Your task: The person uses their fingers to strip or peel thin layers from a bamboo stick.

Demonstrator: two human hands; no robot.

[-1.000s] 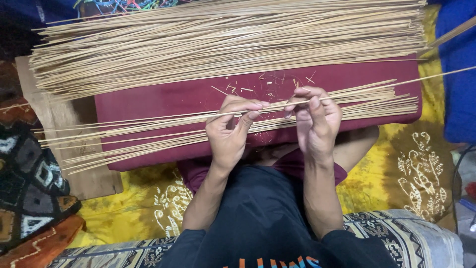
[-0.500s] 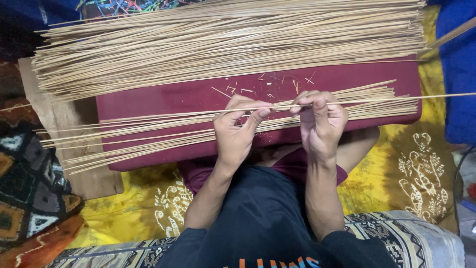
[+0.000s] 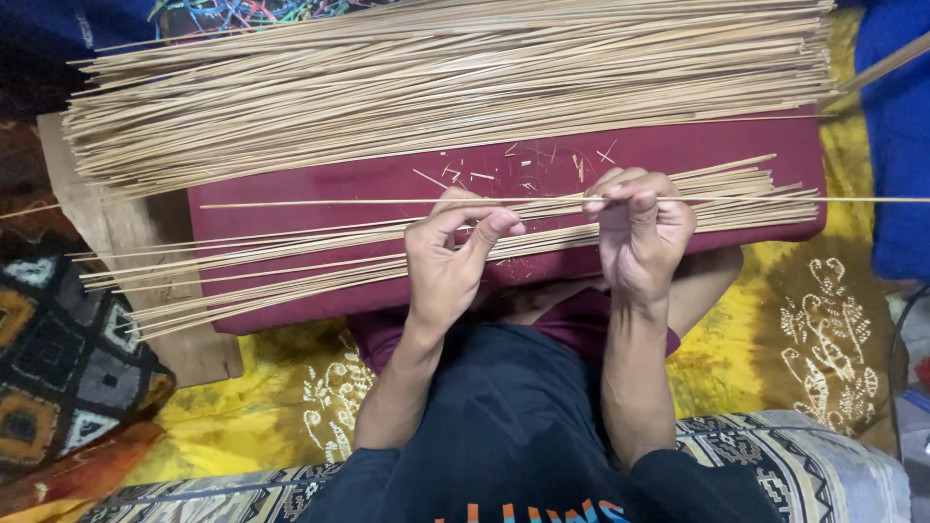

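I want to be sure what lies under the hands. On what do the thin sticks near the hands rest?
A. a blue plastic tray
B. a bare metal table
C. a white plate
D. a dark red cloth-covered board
D: the loose sticks by the left hand and right hand lie across a dark red cloth-covered board.

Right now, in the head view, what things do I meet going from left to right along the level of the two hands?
Patterned dark cushion → wooden board → left hand → right hand, pinching a single thin stick → yellow printed cloth → blue fabric.
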